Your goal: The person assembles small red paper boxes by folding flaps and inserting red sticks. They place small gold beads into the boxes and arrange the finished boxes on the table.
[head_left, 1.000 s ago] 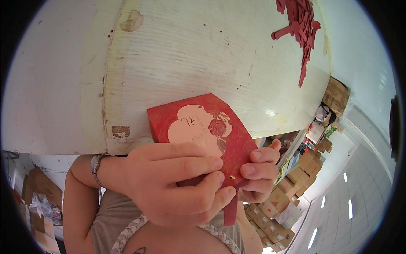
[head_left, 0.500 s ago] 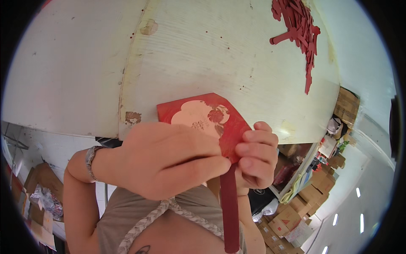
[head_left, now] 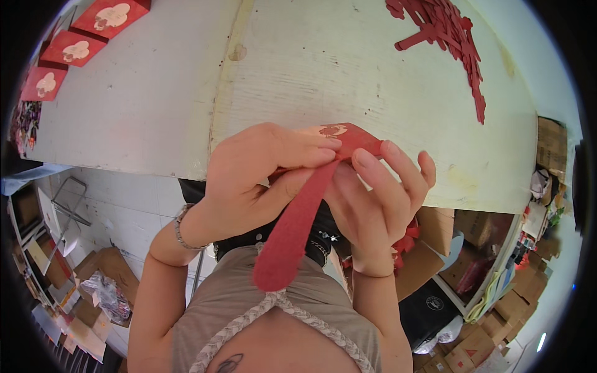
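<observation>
Scuffed white table point(head_left: 298, 81) lies behind the red box point(head_left: 359, 142); cartons point(head_left: 516, 301) rightward.

The left hand point(head_left: 261, 161) angles far and rightward, its fingers point(head_left: 314, 149) closing toward the thumb point(head_left: 289, 186). Beside it, the right hand point(head_left: 379, 196) has loosely curled, spread fingers; its thumb is hard to make out.

Top point(head_left: 217, 289): one, grey-brown, V neckline. Braided trim point(head_left: 239, 324): pale grey and white, strands meeting at 6 o'clock. Lower garment point(head_left: 239, 242): black, at 7 o'clock; silvery ornament point(head_left: 329, 236) at 5 o'clock. Left hand point(head_left: 249, 165): bare; linked metal bracelet point(head_left: 180, 231), 8 o'clock. Right hand point(head_left: 376, 202): bare; thin dark wristband point(head_left: 374, 275), 5 o'clock. Tattoo point(head_left: 230, 363): dark outline, leaf-like, chest, 7 o'clock. Forearms point(head_left: 161, 273): bare.
</observation>
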The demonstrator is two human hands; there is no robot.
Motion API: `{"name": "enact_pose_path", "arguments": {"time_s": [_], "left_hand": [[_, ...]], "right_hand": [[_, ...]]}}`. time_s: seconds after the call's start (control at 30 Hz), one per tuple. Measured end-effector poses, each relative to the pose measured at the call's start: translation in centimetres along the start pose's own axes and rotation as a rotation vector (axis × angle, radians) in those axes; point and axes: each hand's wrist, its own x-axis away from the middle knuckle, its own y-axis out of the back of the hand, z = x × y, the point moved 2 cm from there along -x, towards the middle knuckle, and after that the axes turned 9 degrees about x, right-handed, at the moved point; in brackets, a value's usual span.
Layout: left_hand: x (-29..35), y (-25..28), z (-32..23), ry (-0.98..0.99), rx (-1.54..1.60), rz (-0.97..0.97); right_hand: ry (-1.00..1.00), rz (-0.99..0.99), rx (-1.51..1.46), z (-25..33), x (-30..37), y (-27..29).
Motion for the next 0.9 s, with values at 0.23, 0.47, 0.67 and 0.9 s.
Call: {"name": "enact_pose_path", "arguments": {"time_s": [0.23,0.47,0.67,0.9], "left_hand": [[-0.3,-1.8,0.3,-0.317,-0.279,-0.142],[-1.2,-1.4,0.6,-0.378,-0.298,-0.170],[-2.5,-1.8,0.4,-0.364,-0.163,-0.048],[-2.5,-1.2,1.2,-0.205,0.003,0.004]], "right_hand": [[-0.169,0.025,-0.305,-1.3,-0.8,-0.3],[-0.424,-0.021,-0.807,-2.8,-0.1,-0.3],[-0.423,0.090,-0.983,-4.3,-1.5,-1.1],[-0.405,0.100,-0.930,-3.9,-2.1,-1.4]]}}
